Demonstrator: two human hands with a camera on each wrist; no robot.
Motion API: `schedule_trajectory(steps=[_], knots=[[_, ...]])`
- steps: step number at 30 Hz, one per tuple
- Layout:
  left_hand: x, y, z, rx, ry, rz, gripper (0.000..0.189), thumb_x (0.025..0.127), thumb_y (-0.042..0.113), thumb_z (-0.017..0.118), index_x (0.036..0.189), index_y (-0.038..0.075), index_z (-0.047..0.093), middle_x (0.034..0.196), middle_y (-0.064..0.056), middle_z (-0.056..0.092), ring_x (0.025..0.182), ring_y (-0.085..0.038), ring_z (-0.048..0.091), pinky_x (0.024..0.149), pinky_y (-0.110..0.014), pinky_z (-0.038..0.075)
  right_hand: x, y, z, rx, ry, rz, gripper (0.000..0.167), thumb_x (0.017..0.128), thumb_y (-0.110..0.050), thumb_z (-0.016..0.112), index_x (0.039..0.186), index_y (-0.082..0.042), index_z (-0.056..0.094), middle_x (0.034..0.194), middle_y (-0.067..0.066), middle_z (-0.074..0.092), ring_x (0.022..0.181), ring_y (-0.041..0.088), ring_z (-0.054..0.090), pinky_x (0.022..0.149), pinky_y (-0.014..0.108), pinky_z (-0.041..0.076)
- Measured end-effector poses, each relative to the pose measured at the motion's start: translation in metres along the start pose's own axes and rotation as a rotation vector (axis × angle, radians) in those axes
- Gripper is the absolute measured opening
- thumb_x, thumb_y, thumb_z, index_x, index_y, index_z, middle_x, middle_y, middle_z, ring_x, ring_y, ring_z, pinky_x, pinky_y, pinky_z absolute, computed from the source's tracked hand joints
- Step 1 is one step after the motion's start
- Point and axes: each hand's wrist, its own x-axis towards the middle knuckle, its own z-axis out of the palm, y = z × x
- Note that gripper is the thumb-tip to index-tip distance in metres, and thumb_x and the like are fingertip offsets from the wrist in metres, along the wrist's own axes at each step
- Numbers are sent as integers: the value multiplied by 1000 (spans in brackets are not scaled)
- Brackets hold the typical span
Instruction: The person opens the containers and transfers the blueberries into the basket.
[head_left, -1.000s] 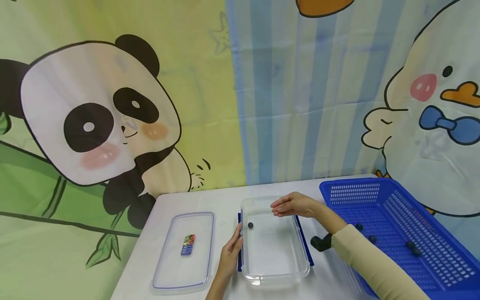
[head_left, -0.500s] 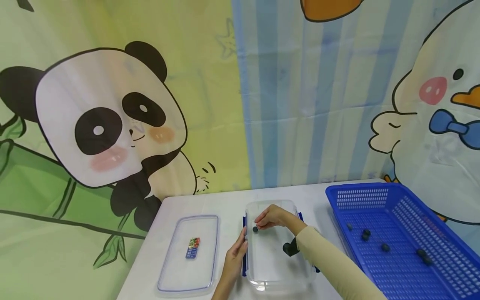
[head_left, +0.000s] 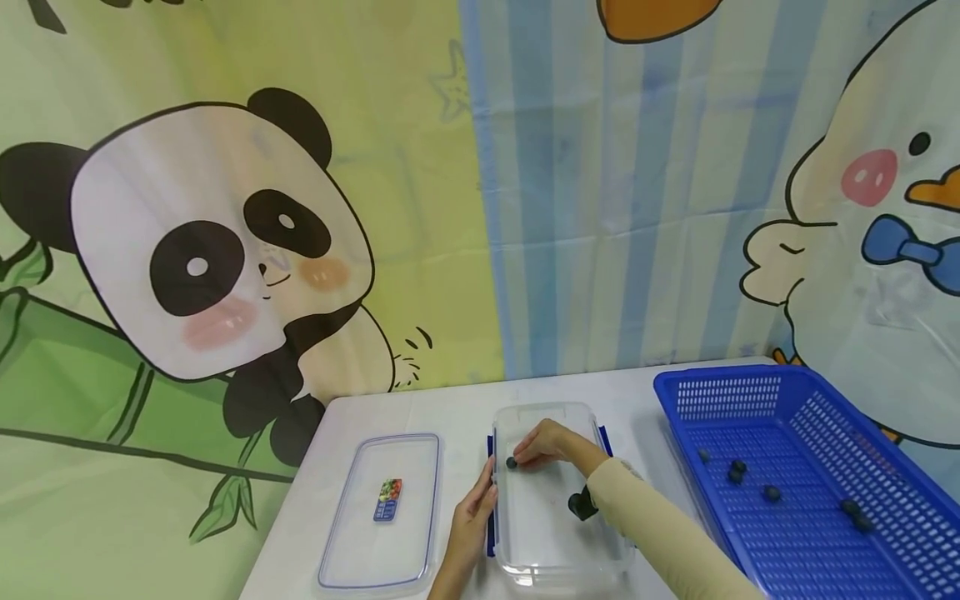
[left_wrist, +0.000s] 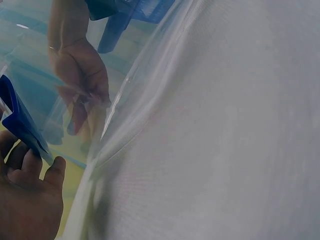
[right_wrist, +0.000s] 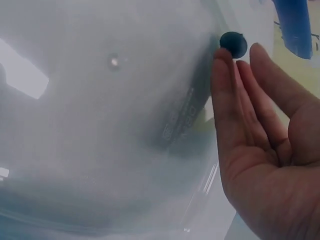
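Note:
My right hand point(head_left: 547, 446) reaches down into a clear plastic food container point(head_left: 555, 542) with blue side clips. Its fingertips and thumb are at a blueberry point(head_left: 512, 462) near the container's left wall; in the right wrist view the same blueberry point(right_wrist: 233, 45) sits at the tip of the index finger, with a gap to the thumb. My left hand point(head_left: 468, 517) rests against the container's left side. In the left wrist view, the fingers of the left hand point(left_wrist: 32, 185) touch a blue clip point(left_wrist: 22, 120). Through the clear wall the right hand point(left_wrist: 82, 75) shows.
A clear lid point(head_left: 416, 533) with a blue rim and a fruit label lies on the white table point(head_left: 457, 412) at the left. A blue mesh basket point(head_left: 787, 375) stands at the right, holding several more blueberries point(head_left: 772, 493). A printed curtain hangs behind.
My right hand has come down from above the container's far right to the blueberry at the left wall. The left hand has stayed at the container's side. The view has shifted slightly.

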Motion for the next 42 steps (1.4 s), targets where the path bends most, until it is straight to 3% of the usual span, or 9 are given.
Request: schedule_trajectory(steps=[9,14,22,26,31,37,42], knots=[[2,-1,4,-14,-4,24,44,98,8,43,140,-2,33,146,-16,26,132,-24,25,102,-13,25,-7,0,2,48,-157,-32,12,80,3,67,92,6,70,84,15,69,78,25,68,73,33,56],[2,-2,6,-14,0,11,45,98,9,44,140,-1,33,146,-14,28,132,-23,26,102,-13,26,-8,2,-1,36,-182,-62,16,80,3,67,95,8,69,86,17,69,80,27,68,75,37,56],[4,-16,7,-26,12,17,45,98,11,44,141,3,33,147,-11,27,133,-25,23,101,-11,25,-23,-17,-29,122,-321,-152,24,86,2,61,107,12,62,96,20,67,89,29,66,82,39,53],[6,-28,5,-22,32,17,45,98,15,45,141,8,36,147,-7,29,133,-21,24,102,-13,25,-49,-35,-60,137,-389,-230,30,88,-1,59,114,13,58,103,20,65,95,29,64,87,40,51],[6,-30,2,-14,44,15,45,98,18,47,141,12,38,147,-3,30,133,-18,26,102,-15,24,-97,-39,-121,97,-420,-310,38,89,-5,59,121,13,52,113,24,60,102,30,61,91,43,48],[5,-15,1,-38,38,16,44,97,10,46,140,5,37,146,-9,30,132,-21,25,102,-14,25,-144,7,-205,81,-395,-320,32,93,-5,54,122,7,55,119,18,58,108,29,57,94,41,46],[1,-3,1,-25,32,-10,45,97,10,46,140,1,35,146,-12,28,132,-23,24,100,-12,25,-171,65,-256,160,-472,-299,32,97,1,40,126,11,49,123,17,57,113,27,55,96,38,44]])
